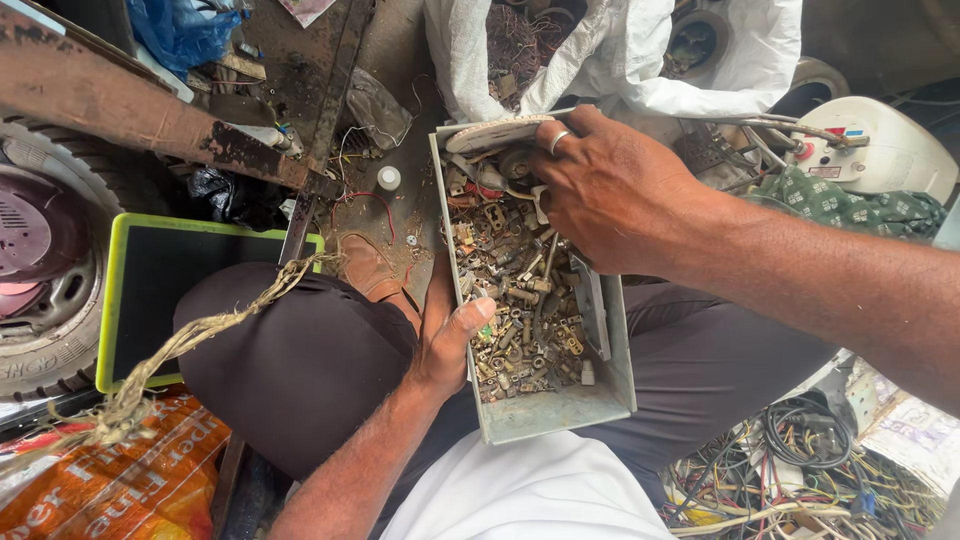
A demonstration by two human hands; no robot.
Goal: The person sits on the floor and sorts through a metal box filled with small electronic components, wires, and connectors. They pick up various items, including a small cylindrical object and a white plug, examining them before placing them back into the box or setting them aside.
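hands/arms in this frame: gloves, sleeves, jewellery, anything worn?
Both hands are bare, no gloves. The right hand wears a plain silver-coloured metal ring on one finger. The left hand shows no ring or watch. Both forearms are uncovered as far as the picture shows; no sleeve cuffs visible. No wristbands, tape or markings can be made out.

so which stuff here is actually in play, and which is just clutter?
In play:
left hand, gripping the tray's side
right hand, fingers down in the scrap
metal tray on the lap
small metal scrap filling it

Lying about:
white sack
wire tangle
green-rimmed board
tyre
rope
orange bag
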